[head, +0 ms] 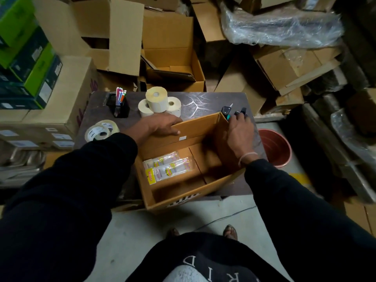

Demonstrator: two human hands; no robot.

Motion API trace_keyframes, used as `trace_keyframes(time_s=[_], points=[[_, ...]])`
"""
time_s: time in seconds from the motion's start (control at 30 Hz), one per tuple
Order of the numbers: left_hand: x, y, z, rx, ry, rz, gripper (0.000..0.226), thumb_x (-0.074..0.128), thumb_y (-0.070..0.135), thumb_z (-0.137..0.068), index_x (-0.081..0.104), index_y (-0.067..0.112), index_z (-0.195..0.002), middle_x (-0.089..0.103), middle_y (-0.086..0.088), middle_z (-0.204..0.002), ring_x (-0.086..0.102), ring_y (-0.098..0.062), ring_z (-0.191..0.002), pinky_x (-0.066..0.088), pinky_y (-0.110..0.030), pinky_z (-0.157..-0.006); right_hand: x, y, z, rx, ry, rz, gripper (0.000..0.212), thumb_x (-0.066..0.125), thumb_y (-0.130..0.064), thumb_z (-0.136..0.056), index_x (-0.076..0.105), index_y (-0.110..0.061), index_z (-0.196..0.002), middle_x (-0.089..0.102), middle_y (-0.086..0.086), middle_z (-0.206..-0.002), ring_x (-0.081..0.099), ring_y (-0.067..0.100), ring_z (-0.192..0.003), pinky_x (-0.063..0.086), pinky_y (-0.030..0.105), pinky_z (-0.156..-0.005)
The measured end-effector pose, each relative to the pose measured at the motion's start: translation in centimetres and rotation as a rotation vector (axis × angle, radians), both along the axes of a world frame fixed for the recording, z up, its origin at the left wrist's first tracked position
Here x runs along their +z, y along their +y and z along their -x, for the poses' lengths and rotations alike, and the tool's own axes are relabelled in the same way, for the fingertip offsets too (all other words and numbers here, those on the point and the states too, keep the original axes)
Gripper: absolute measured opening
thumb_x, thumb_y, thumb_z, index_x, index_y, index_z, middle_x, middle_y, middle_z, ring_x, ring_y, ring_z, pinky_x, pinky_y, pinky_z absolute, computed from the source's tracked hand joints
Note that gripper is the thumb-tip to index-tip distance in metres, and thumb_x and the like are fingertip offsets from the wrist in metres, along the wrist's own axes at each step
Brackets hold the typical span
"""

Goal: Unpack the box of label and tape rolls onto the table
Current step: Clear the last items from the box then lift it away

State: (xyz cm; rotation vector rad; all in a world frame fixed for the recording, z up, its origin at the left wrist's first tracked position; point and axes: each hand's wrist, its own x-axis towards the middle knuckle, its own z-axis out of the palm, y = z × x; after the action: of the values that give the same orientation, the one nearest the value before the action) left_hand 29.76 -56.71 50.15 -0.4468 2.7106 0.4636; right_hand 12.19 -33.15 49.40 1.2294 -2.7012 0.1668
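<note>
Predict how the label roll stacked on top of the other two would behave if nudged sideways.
The top label roll stands on end across two label rolls, so it probably slides or tips off easily. Being round, it would likely roll across the table if it lands sideways.

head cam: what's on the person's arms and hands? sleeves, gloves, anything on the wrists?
Both arms are in long, plain black sleeves that end at the wrists. The left hand and the right hand are bare, with no gloves. A thin, pale band circles the right wrist. No ring, watch or marking is visible.
</note>
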Motion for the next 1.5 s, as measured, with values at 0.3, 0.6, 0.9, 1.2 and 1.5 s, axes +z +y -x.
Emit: trace_keyframes(time_s=[0.3,0.6,0.9,1.2,1.5], points=[[-2.0,2.0,-1.2,0.1,0.156,-0.068,0.042,0.064,0.048,-0.094,0.058,0.026,-0.129,0.067,-0.004,-0.129,0.064,-0.027,-0.114,0.051,-0.043,-0.093,-8.8,-5.3,-5.1,0.352,-0.502,-0.618,0.049,0.067,-0.025,-0.09,0.056,-0.004,-0.133,0.056,0.022,-0.138,0.054,0.039,-0.127,0.043,0.04,-0.108],[-2.2,0.8,-4.0,0.203,0.234,-0.289,0.034,0.067,0.032,-0.097,0.066,0.016,-0.127,0.068,0.001,-0.118,0.064,-0.019,-0.105,0.046,-0.029,-0.078,-14.1,-6.8,-6.1,0.077,-0.801,-0.388,0.037,0.054,-0.018,-0.092,0.061,-0.011,-0.128,0.06,0.014,-0.136,0.058,0.034,-0.121,0.048,0.038,-0.103],[-1.1,0.5,0.8,0.104,0.099,-0.387,0.028,0.068,0.039,-0.094,0.07,0.031,-0.121,0.073,0.012,-0.115,0.07,-0.011,-0.104,0.055,-0.037,-0.094,1.1,0.3,-0.1,0.029,-1.915,0.153,0.042,0.078,-0.041,-0.064,0.072,-0.004,-0.083,0.07,0.02,-0.084,0.071,0.034,-0.069,0.059,0.042,-0.069],[-0.1,3.2,7.7,0.049,0.149,-0.435,0.02,0.074,0.029,-0.091,0.075,0.037,-0.11,0.075,0.026,-0.101,0.068,0.006,-0.094,0.055,-0.034,-0.092,11.6,9.5,11.8,0.046,-1.237,0.232,0.032,0.078,-0.012,-0.085,0.065,0.014,-0.097,0.069,0.023,-0.083,0.063,0.025,-0.067,0.052,0.028,-0.059],[0.2,7.6,14.3,-0.06,0.033,-0.428,0.038,0.074,0.025,-0.092,0.07,0.028,-0.129,0.074,0.01,-0.118,0.069,-0.009,-0.106,0.056,-0.033,-0.096,2.0,14.2,21.4,-0.544,-1.11,0.468,0.016,0.07,-0.008,-0.087,0.061,-0.015,-0.075,0.062,0.007,-0.075,0.06,0.021,-0.064,0.052,0.026,-0.057]])
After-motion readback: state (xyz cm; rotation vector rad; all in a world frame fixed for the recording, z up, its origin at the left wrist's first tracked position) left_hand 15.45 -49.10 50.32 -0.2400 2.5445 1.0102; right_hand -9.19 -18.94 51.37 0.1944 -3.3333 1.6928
